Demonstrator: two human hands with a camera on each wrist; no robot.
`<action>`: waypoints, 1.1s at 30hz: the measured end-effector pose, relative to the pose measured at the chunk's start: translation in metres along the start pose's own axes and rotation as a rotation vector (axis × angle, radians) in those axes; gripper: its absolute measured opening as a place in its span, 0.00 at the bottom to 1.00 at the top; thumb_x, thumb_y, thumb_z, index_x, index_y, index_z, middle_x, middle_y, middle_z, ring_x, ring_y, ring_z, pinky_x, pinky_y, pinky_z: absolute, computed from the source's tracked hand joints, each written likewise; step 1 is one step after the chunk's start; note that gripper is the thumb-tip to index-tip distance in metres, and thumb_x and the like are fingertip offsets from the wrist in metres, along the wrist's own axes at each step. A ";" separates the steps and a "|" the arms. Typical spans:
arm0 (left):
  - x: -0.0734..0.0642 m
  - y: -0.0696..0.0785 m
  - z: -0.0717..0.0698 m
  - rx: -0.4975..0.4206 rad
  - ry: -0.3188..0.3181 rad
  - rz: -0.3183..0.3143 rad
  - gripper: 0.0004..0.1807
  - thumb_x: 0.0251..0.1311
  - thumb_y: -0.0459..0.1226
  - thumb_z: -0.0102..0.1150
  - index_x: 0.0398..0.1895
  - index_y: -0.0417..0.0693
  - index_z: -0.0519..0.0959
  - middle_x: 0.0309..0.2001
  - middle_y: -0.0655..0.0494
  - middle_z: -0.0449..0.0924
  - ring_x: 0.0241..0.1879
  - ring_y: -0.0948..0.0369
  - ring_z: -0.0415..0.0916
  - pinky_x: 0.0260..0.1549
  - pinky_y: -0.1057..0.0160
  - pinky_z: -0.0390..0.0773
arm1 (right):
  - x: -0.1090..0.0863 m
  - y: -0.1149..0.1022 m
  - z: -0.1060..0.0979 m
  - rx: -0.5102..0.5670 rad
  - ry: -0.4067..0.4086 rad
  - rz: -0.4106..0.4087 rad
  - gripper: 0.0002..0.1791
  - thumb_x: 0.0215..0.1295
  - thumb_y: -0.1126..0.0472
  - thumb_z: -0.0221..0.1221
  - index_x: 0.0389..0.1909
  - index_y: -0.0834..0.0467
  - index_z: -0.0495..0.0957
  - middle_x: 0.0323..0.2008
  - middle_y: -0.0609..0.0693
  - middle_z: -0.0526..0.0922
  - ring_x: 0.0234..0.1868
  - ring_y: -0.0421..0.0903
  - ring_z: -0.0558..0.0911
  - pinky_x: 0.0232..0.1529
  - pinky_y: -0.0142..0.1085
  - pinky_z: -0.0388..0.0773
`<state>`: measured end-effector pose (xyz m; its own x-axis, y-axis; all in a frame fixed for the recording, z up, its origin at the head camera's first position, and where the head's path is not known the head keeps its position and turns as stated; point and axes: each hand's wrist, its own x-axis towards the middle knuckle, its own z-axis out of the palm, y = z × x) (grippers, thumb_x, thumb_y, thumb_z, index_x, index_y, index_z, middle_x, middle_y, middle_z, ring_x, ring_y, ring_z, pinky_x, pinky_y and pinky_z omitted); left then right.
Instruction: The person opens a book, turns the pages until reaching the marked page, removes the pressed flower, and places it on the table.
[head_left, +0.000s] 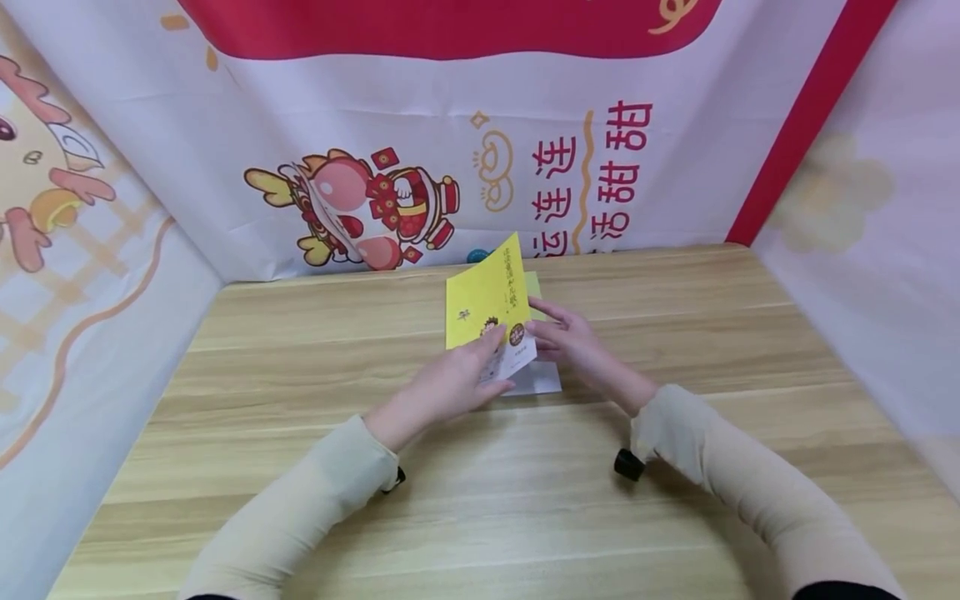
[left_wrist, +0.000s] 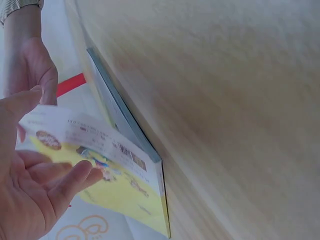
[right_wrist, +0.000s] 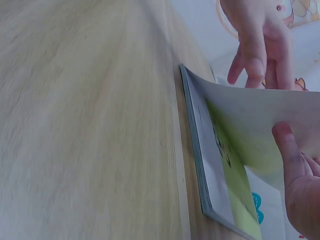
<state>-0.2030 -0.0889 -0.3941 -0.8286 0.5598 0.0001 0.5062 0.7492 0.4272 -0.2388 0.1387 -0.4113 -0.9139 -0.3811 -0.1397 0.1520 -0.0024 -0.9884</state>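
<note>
A thin book [head_left: 486, 292] with a yellow and white front cover lies on the table. Its cover stands lifted at a slant, baring a green and white first page [right_wrist: 225, 160] beneath. My left hand [head_left: 457, 375] is over the lower front of the cover, fingers extended; in the left wrist view they overlap its printed face. At the cover's free right edge is my right hand [head_left: 573, 342], fingers mostly straight. One of its digits [right_wrist: 286, 145] lies against the cover's pale inner side in the right wrist view. The rest of that hand is partly cut off there.
The book rests on a wood-grain table [head_left: 300, 358], toward its back edge. Behind it hangs a white cloth backdrop [head_left: 420, 108] with red lettering and a cartoon figure. Another printed cloth [head_left: 67, 250] borders the left side. A small black device [head_left: 628, 465] sits at the right cuff.
</note>
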 end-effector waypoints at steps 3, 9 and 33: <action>0.002 0.001 0.002 -0.044 0.024 -0.036 0.52 0.66 0.50 0.68 0.83 0.45 0.48 0.80 0.48 0.53 0.71 0.52 0.66 0.66 0.52 0.71 | 0.001 -0.001 0.006 0.051 -0.005 -0.011 0.35 0.78 0.56 0.55 0.81 0.54 0.55 0.67 0.64 0.74 0.52 0.51 0.86 0.56 0.43 0.82; 0.005 0.003 0.004 -0.118 0.048 -0.060 0.50 0.68 0.41 0.67 0.84 0.46 0.46 0.81 0.49 0.49 0.70 0.53 0.66 0.64 0.54 0.73 | 0.001 -0.002 0.013 0.135 -0.039 -0.019 0.32 0.81 0.56 0.48 0.80 0.60 0.55 0.71 0.68 0.67 0.44 0.45 0.87 0.54 0.40 0.83; -0.004 -0.007 -0.002 0.032 0.412 0.250 0.48 0.63 0.21 0.60 0.82 0.54 0.52 0.66 0.41 0.74 0.37 0.54 0.81 0.40 0.61 0.85 | 0.007 0.016 -0.006 -0.269 -0.149 -0.071 0.30 0.78 0.62 0.55 0.76 0.65 0.62 0.72 0.62 0.68 0.67 0.58 0.75 0.67 0.47 0.73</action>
<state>-0.2035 -0.0975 -0.3952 -0.7033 0.5420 0.4599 0.7035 0.6236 0.3409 -0.2454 0.1418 -0.4285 -0.8503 -0.5203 -0.0789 -0.0333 0.2028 -0.9786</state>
